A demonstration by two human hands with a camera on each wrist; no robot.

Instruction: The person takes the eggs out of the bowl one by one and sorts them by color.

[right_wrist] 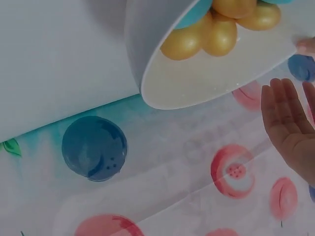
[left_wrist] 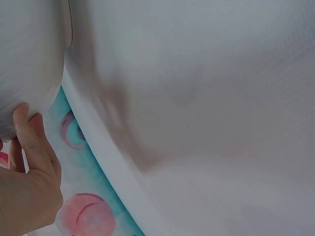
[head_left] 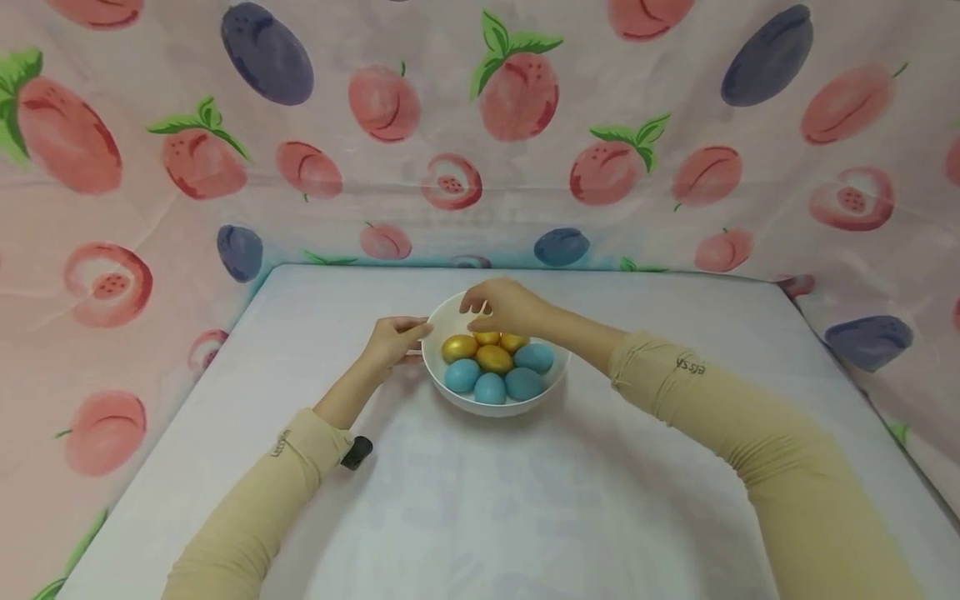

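A white bowl [head_left: 491,410] holds several gold eggs [head_left: 494,360] at its middle and back and several blue eggs [head_left: 490,388] along its front. My left hand [head_left: 395,340] grips the bowl's left rim, thumb on top and fingers beneath. In the left wrist view that hand [left_wrist: 37,162] is against the bowl's outer wall [left_wrist: 29,59]. Over the bowl's back part hovers my right hand [head_left: 510,307], its fingers loosely bent. Seen in the right wrist view, the right hand [right_wrist: 290,118] has an exposed palm, with nothing in it, beyond the bowl's rim [right_wrist: 172,107].
The bowl stands on a white-covered table [head_left: 480,500], toward its far side. Behind it hangs a fruit-print cloth [head_left: 450,125], which also runs down both sides. A small black object [head_left: 357,452] shows at the left sleeve's cuff.
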